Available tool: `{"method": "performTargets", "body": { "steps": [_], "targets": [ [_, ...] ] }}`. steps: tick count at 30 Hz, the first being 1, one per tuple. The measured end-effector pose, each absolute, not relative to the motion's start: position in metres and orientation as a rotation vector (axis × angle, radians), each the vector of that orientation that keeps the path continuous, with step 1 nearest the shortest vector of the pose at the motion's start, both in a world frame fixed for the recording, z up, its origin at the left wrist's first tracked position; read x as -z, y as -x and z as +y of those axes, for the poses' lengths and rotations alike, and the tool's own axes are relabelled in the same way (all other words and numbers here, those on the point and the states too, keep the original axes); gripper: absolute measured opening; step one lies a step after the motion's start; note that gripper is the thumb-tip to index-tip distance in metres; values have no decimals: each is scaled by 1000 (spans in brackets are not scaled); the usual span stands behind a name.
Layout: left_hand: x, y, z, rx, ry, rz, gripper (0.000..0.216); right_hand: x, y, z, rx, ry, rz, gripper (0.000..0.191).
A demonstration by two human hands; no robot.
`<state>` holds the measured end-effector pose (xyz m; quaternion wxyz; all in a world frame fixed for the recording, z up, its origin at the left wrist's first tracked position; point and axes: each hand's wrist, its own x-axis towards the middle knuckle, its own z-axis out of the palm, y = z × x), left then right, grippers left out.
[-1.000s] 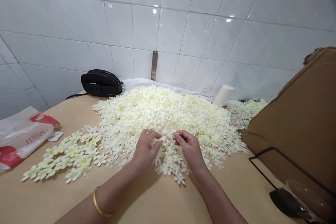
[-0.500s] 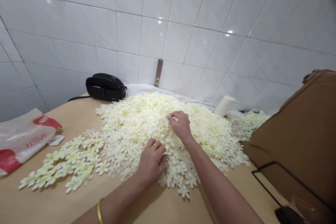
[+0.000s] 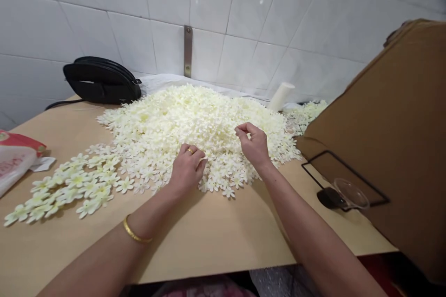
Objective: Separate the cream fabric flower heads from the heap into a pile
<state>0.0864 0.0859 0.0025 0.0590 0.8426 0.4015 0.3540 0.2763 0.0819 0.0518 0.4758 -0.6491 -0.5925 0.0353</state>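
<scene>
A big heap of cream-white fabric flowers [image 3: 195,120] lies on the tan table [image 3: 216,232]. My left hand [image 3: 186,169], with a gold ring, rests curled on the heap's near edge, fingers closed among the flowers. My right hand [image 3: 253,145] hovers just above the heap to the right, thumb and fingers pinched together; what they hold is too small to make out. A flat row of separated flowers [image 3: 69,185] spreads out to the left of my left hand. A gold bangle [image 3: 134,234] circles my left wrist.
A black bag [image 3: 99,81] sits at the back left by the tiled wall. A red and white plastic bag [image 3: 16,158] lies at the left edge. A brown cardboard box [image 3: 390,125] stands on the right, with a black wire frame [image 3: 343,181] and a clear cup [image 3: 351,190]. A white cylinder [image 3: 280,95] leans behind the heap.
My right hand has pulled back from the top of the heap toward its near right side, pinched. The left hand stays on the heap's edge. The view has tilted down and moved closer.
</scene>
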Motion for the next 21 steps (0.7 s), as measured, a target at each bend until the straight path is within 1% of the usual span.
{"method": "performTargets", "body": {
  "steps": [8,13,16,19,21],
  "targets": [
    [-7,-85,83,-1009,-2598,1251,17,-33,-296,32,-207,1614,-1536,15],
    [-21,-77,47,-877,-2791,989,18,-11,-305,-8,-242,1694,-1593,18],
    [-17,-74,21,-773,-2868,815,19,0,-307,-23,-217,1742,-1650,16],
    [-8,-77,6,-720,-2910,805,22,5,-302,-28,-142,1776,-1759,13],
    [-4,-82,3,-711,-2925,850,22,6,-297,-28,-69,1775,-1876,18]
  ]
}}
